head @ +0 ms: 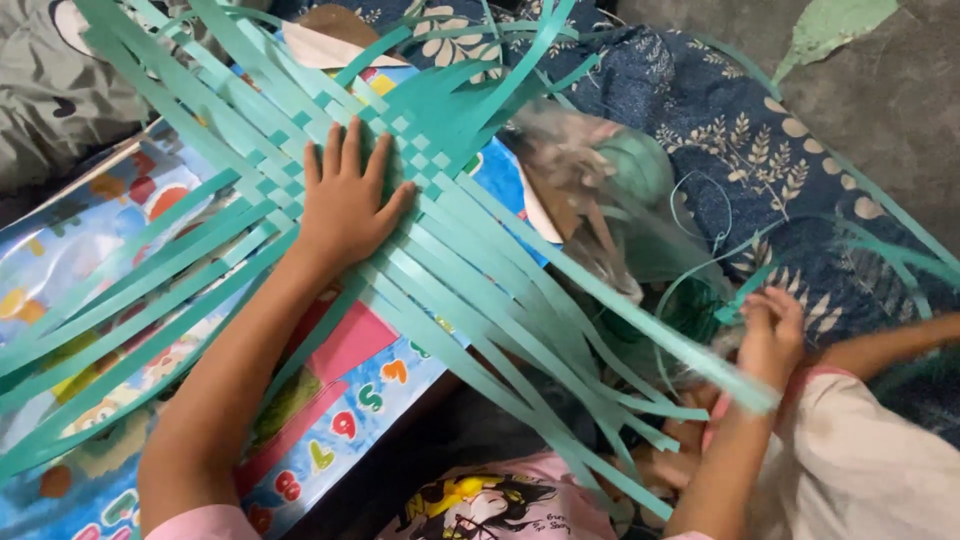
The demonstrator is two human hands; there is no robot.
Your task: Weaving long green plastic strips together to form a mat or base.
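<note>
A mat of woven teal plastic strips [430,150] lies over a colourful printed sheet [120,220], and its loose ends fan out to the left and lower right. My left hand [345,205] rests flat on the woven part with fingers spread, holding nothing. My right hand [772,335] is blurred at the lower right. Its fingers are closed around a thin teal strip [728,312] that curls up from the pile. A long loose strip [640,320] runs from the weave toward that hand.
A clear plastic bag [600,200] holding a teal roll [640,165] lies just right of the weave. Under it is a blue floral cloth [740,130]. The grey floor [900,110] is at the top right. A bare limb [890,345] and pale cloth [860,460] lie at the right.
</note>
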